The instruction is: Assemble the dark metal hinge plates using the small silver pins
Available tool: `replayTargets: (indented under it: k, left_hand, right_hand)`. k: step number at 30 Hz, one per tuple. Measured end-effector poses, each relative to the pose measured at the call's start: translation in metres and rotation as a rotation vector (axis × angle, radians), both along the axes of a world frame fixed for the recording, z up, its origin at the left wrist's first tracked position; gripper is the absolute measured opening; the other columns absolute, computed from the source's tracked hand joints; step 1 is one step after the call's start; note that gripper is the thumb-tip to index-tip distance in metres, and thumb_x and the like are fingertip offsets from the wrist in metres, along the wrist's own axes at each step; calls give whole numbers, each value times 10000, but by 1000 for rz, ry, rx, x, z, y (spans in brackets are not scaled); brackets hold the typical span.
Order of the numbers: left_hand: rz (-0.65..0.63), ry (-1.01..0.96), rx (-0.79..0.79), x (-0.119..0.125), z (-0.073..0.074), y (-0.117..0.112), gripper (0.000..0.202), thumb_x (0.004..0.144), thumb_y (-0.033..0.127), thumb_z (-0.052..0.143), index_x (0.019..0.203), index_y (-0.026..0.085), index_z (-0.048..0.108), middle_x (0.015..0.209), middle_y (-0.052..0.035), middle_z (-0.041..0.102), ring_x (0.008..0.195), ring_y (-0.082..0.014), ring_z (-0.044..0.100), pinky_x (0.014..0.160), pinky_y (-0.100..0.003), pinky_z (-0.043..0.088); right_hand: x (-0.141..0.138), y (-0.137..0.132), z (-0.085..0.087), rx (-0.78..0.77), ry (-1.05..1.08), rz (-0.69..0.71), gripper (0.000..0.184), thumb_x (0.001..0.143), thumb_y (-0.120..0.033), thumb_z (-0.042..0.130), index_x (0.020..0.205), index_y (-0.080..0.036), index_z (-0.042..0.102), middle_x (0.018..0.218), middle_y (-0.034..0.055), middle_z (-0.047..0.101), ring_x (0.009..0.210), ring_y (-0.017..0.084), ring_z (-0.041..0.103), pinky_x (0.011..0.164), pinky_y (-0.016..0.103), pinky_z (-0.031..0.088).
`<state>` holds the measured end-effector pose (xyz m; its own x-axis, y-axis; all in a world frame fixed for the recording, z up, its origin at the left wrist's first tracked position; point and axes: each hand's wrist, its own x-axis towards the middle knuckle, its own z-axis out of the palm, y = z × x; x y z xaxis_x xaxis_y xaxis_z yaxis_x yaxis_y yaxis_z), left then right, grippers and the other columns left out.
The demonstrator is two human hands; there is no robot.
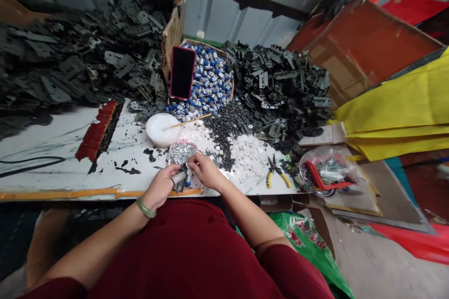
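At the near edge of a white, ink-spattered workbench (115,170), two bare hands close together, low over the bench. Left hand (162,186) curled shut, gripping a short grey metal cylinder (178,177). Right hand (206,171) half closed, fingertips (194,164) pinched on a small pale piece (189,166), too small to identify, just beside the cylinder's end. Directly behind both hands, a clear plastic bag of silver screws (182,153) with a pink rim; beneath them, a few dark metal parts (181,187) at the bench edge. Around the left wrist, a pale green jade bangle (146,207); above the lap, a dark red shirt (185,247).

Farther along the bench, a round white bowl (161,130) holding a thin wooden stick (191,120), a heap of black granules (222,135), and a spread of flat white discs (247,156). To the right, yellow-handled pliers (277,173) and a clear bag of red-and-metal tools (326,170). Beyond, a cardboard tray of blue-capped silver cylinders (210,79), a red-cased phone (182,72) leaning against it, and large heaps of dark grey metal brackets (280,84) on both sides.
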<state>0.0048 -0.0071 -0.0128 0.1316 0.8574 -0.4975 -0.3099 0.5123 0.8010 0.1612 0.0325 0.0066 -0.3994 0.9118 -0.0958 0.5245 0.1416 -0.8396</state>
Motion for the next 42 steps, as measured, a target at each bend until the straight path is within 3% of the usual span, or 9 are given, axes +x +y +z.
replayTargets:
  k: [10,14,18,21,24,27,32,38,42]
  left_hand:
    - [14,23,14,-4,-1,4,270,527,153,692,796,150,677,728,-34,702,732,-179,634,748,-304,471]
    - [-87,43,124,-13,6,3,299,535,94,664,824,166,680,777,-31,702,811,-193,645,796,-304,471]
    - [-192,52,178,-21,13,1,254,578,102,689,806,185,614,756,-4,661,733,-158,618,688,-260,470]
    - [-177,21,148,-23,15,-1,246,589,142,724,774,184,567,735,6,628,703,-138,587,653,-238,456]
    - [-127,8,129,-25,13,-1,247,599,171,735,779,179,566,740,-1,634,705,-134,583,660,-232,452]
    - [-58,1,104,-33,8,1,235,619,191,726,794,179,570,740,-6,651,676,-126,586,626,-222,447]
    - [111,-6,63,-50,7,15,317,573,230,758,815,175,561,647,29,626,535,-96,544,489,-193,403]
    - [217,-62,41,-65,15,34,386,546,293,796,834,165,573,597,39,612,480,-85,512,458,-194,408]
    - [173,-151,78,-71,22,36,334,598,289,781,858,170,608,664,8,646,531,-107,545,491,-215,435]
  right_hand:
    - [-4,5,-2,-9,1,-13,116,824,-211,531,711,-188,525,691,-18,537,679,122,484,664,246,373]
    - [0,7,-9,-274,307,37,266,686,-365,717,666,-176,532,739,-10,576,702,122,535,683,264,427]
    - [-2,16,-20,-547,531,-35,464,493,-433,839,660,-182,487,633,-45,556,566,96,516,565,237,422]
    - [-5,45,-19,-456,681,-312,447,621,-558,728,740,-201,488,606,-51,533,519,88,496,509,218,398]
    - [-6,88,-4,-340,701,-587,431,736,-629,569,765,-209,476,602,-48,497,483,82,454,469,211,366]
    - [-8,115,20,-152,503,-481,384,752,-579,572,739,-201,501,637,-27,534,542,95,484,515,219,389]
    - [-13,114,44,346,282,-281,239,803,-435,550,764,-199,551,699,-9,562,658,119,505,670,263,426]
    - [-5,114,31,243,425,-445,233,811,-430,493,740,-208,497,621,-22,510,584,115,491,589,256,422]
    - [1,109,29,46,566,-348,222,773,-419,531,722,-204,506,609,-26,506,546,100,487,559,247,424]
